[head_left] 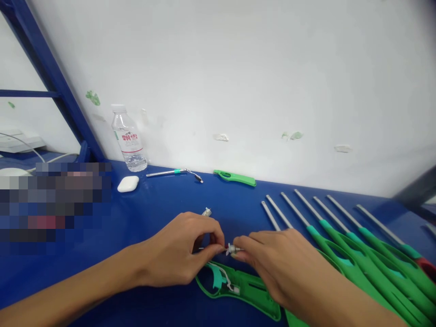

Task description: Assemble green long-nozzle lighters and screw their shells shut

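Note:
My left hand (190, 250) is closed in a pinch, thumb against fingertips, beside a small white-and-metal lighter valve (232, 249). What it pinches is mostly hidden; a bit of red shows at its fingertips. My right hand (272, 259) grips the valve's metal end between thumb and fingers. Below both hands lies an opened green lighter shell (252, 290), inner side up, with a teal trigger (217, 277) and a white tube inside. Just behind my left hand, another small pale fitting (206, 212) lies on the blue table (163, 200).
Several green long-neck lighters (368, 259) with metal barrels lie at the right. Along the wall are a water bottle (129, 145), a white case (128, 184), a metal barrel with wires (166, 173) and a green shell half (236, 178). A blue frame (57, 86) rises at left.

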A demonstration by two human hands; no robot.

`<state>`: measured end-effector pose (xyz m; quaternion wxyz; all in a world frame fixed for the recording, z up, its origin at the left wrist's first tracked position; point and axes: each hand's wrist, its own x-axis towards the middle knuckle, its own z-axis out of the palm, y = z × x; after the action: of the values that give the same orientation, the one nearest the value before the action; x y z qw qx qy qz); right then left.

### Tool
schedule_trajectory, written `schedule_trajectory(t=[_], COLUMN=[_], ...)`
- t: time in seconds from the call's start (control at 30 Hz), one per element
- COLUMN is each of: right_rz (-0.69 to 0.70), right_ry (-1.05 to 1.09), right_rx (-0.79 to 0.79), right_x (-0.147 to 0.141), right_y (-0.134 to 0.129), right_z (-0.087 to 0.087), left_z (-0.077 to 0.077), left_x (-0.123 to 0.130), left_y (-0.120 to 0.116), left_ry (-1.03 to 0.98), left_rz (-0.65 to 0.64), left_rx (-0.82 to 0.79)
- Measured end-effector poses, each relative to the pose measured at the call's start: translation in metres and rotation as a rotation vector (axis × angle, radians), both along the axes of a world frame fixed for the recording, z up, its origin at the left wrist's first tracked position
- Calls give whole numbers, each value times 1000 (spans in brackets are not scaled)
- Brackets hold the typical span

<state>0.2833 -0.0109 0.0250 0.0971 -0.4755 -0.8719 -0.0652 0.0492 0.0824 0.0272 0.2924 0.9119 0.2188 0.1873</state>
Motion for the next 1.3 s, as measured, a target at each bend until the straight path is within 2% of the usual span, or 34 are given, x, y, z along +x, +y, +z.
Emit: schedule_trajectory(t=[0.17,0.43,0.67,0.9,1.07,1.3], right_rz=[-1,-21,-21,-15,-13,37], right_ry=[-8,12,-4,-29,-42,-28], right_rx=[20,-59,-49,-88,-140,-123], right_x=[-1,0,1,3,1,0], right_y=[0,-2,-5,-8,-7,-12], right_z=[1,0,4,1,2,1], left_z=[0,-2,-1,-2,10,34], left_x=[1,2,1,2,-3,-20], left_y=[0,0,-3,-4,6,27], left_ry=[0,-3,-25,-1,115,356], left_rz=[1,-6,-13,-22,-51,-56], left_rx=[-8,-30,-23,-20,-40,-86])
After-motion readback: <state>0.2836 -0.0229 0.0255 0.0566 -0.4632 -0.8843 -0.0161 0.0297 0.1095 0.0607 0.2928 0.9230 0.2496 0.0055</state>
